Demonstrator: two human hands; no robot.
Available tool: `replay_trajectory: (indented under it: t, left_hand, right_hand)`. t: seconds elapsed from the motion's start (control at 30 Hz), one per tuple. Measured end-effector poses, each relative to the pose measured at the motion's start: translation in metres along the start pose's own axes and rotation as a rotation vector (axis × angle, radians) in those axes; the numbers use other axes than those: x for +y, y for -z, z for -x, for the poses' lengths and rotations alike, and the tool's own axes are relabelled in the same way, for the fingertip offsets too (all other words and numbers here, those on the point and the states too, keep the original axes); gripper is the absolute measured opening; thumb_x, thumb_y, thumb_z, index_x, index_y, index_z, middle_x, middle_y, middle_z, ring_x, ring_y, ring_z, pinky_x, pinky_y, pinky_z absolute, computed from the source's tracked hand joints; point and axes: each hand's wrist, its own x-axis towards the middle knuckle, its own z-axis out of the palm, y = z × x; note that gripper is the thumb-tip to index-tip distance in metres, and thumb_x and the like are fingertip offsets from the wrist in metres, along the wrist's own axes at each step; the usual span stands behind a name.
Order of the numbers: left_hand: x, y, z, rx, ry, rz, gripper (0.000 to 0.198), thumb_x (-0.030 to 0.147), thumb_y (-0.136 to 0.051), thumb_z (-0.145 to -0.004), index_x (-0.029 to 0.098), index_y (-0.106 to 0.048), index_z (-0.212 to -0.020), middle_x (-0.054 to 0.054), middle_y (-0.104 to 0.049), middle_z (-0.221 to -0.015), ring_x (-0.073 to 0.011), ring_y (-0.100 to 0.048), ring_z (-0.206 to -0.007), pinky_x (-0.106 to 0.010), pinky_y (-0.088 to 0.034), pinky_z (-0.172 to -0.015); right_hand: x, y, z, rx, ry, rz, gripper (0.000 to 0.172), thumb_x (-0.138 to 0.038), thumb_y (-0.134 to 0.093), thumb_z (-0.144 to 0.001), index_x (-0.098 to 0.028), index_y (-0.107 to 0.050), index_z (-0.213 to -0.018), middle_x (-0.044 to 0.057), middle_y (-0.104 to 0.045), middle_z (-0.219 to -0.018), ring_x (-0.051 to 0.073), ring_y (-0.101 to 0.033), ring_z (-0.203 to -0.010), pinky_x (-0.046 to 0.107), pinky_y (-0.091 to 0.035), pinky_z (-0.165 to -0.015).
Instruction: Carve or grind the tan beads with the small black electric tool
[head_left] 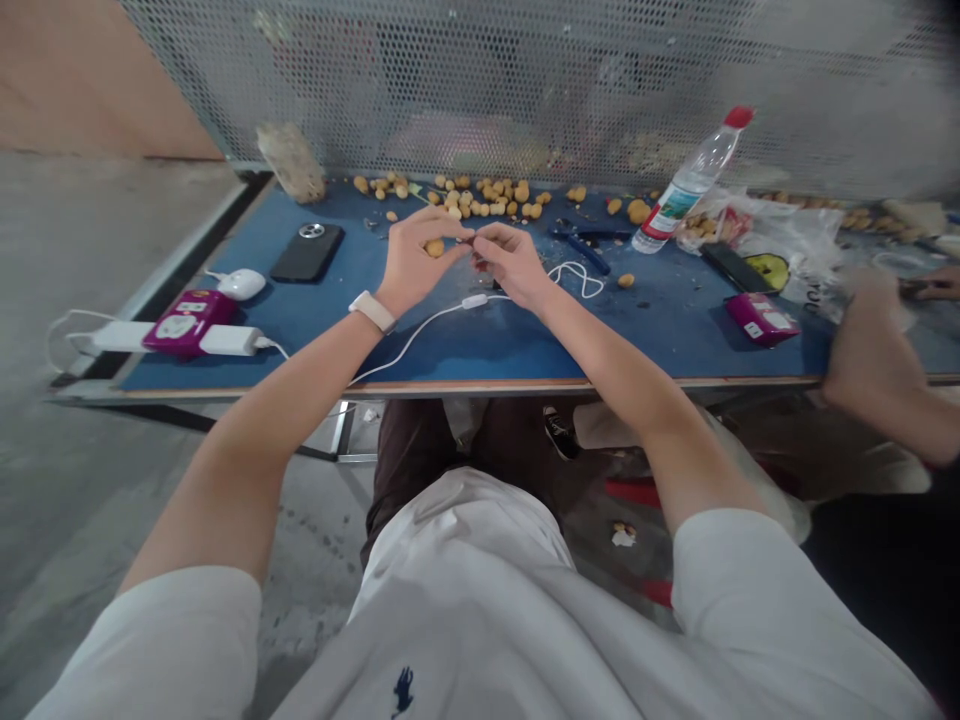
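My left hand [414, 265] holds a small round tan nut [434, 247] in its fingers above the blue tabletop [465, 345]. My right hand [511, 265] pinches a small dark piece [474, 243], too small to identify, and its fingertips nearly meet those of my left hand. Beyond both hands lies a scattered group of similar tan nuts [484, 197]. A white cable [442, 325] runs across the table beneath my right wrist and loops out to the right of that hand. A pale watch band [372, 311] circles my left wrist.
A black phone [307, 251], white chargers [112, 337] and a pink packet [187, 322] lie at the left. Blue-handled pliers [589, 252], a water bottle [694, 178] and a plastic bag [780, 235] lie at the right. A co-worker's arm [874, 350] reaches in at the far right. Metal mesh [525, 80] stands behind.
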Motion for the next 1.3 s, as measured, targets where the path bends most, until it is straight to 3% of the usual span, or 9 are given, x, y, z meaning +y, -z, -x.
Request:
replay_trajectory:
  t: [0.1,0.23,0.43,0.5,0.67,0.77,0.97,1.1,1.3]
  left_hand:
    - [-0.003,-0.001,0.000,0.015,-0.028,0.033,0.055,0.085,-0.066,-0.111,0.035,-0.088,-0.120,-0.008,-0.090,-0.118,-0.0331,-0.076,-0.144,-0.061,-0.060,-0.122]
    - [0.001,0.002,-0.001,-0.092,-0.065,0.004,0.059,0.085,-0.054,-0.117,0.034,-0.084,-0.123,-0.009,-0.089,-0.120,-0.0315,-0.069,-0.152,-0.065,-0.054,-0.127]
    - [0.014,0.006,0.000,-0.106,0.033,-0.112,0.078,0.096,-0.034,-0.117,0.034,-0.082,-0.121,-0.007,-0.084,-0.099,-0.0249,-0.061,-0.152,-0.062,-0.051,-0.130]
    - [0.015,0.005,0.001,-0.093,0.060,-0.130,0.074,0.094,-0.039,-0.117,0.034,-0.082,-0.121,-0.006,-0.085,-0.101,-0.0249,-0.063,-0.152,-0.060,-0.053,-0.130]
    - [0.009,0.001,0.002,0.002,0.051,-0.042,0.047,0.080,-0.071,-0.111,0.036,-0.086,-0.115,-0.009,-0.088,-0.119,-0.0338,-0.075,-0.143,-0.059,-0.063,-0.121]
    - [0.007,-0.001,0.003,0.033,0.043,-0.010,0.039,0.073,-0.079,-0.109,0.035,-0.087,-0.115,-0.010,-0.088,-0.125,-0.0354,-0.079,-0.136,-0.057,-0.067,-0.119]
    - [0.007,-0.001,0.002,0.019,0.033,-0.009,0.044,0.076,-0.077,-0.109,0.033,-0.086,-0.114,-0.009,-0.087,-0.129,-0.0332,-0.078,-0.135,-0.059,-0.064,-0.124]
    - [0.010,0.000,0.003,-0.031,0.051,-0.062,0.053,0.083,-0.065,-0.114,0.033,-0.082,-0.119,-0.007,-0.088,-0.119,-0.0282,-0.071,-0.143,-0.060,-0.059,-0.126]
    - [0.010,-0.001,0.002,-0.033,0.053,-0.041,0.038,0.069,-0.075,-0.112,0.033,-0.083,-0.114,-0.009,-0.087,-0.121,-0.0336,-0.073,-0.148,-0.061,-0.060,-0.125]
  right_hand:
    - [0.000,-0.001,0.001,-0.001,-0.005,-0.031,0.073,-0.094,-0.094,-0.087,-0.028,-0.077,-0.113,0.003,-0.081,-0.101,0.027,-0.084,-0.109,0.043,-0.076,-0.094]
    - [-0.003,-0.002,0.002,0.036,-0.011,-0.003,0.072,-0.093,-0.091,-0.090,-0.028,-0.072,-0.115,0.002,-0.078,-0.102,0.028,-0.083,-0.113,0.045,-0.075,-0.095]
    - [-0.008,0.000,0.001,0.048,-0.013,0.112,0.073,-0.096,-0.084,-0.095,-0.029,-0.072,-0.122,0.004,-0.079,-0.106,0.031,-0.085,-0.114,0.049,-0.076,-0.095]
    - [-0.009,0.000,0.001,0.047,-0.014,0.147,0.074,-0.097,-0.083,-0.096,-0.029,-0.073,-0.124,0.004,-0.080,-0.106,0.032,-0.085,-0.113,0.051,-0.076,-0.095]
    - [-0.006,-0.001,-0.001,0.051,-0.008,0.182,0.075,-0.097,-0.081,-0.097,-0.029,-0.072,-0.129,0.004,-0.079,-0.107,0.031,-0.085,-0.114,0.051,-0.076,-0.095]
    - [-0.005,0.000,-0.001,0.037,0.000,0.200,0.078,-0.098,-0.080,-0.097,-0.029,-0.072,-0.132,0.005,-0.079,-0.110,0.031,-0.084,-0.113,0.049,-0.076,-0.093]
    - [-0.008,0.001,-0.001,0.036,-0.003,0.202,0.079,-0.099,-0.083,-0.093,-0.030,-0.073,-0.130,0.005,-0.079,-0.107,0.031,-0.083,-0.109,0.049,-0.075,-0.090]
    - [-0.008,0.000,0.000,0.019,0.001,0.202,0.081,-0.101,-0.083,-0.092,-0.031,-0.073,-0.131,0.004,-0.079,-0.105,0.032,-0.084,-0.109,0.049,-0.075,-0.089]
    - [-0.009,0.001,0.001,0.020,-0.007,0.214,0.079,-0.101,-0.083,-0.092,-0.032,-0.075,-0.130,0.005,-0.080,-0.103,0.033,-0.084,-0.108,0.053,-0.076,-0.091]
